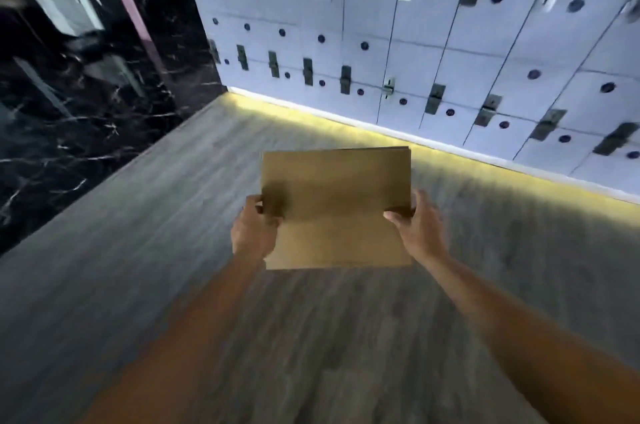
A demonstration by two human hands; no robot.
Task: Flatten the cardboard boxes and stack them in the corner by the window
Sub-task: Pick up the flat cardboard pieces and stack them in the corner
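- The left hand (254, 233) pinches the flat cardboard box (336, 209) at 9 o'clock; the right hand (420, 224) pinches it at 3 o'clock.
- The smooth brown box is held above the grey, streaky wood floor (138, 285).
- At 12 o'clock stand pale lockers (450, 42).

Left hand (254, 231) and right hand (417, 221) grip a flattened cardboard box (336, 207) above grey flooring (138, 250), lockers (450, 42) behind.
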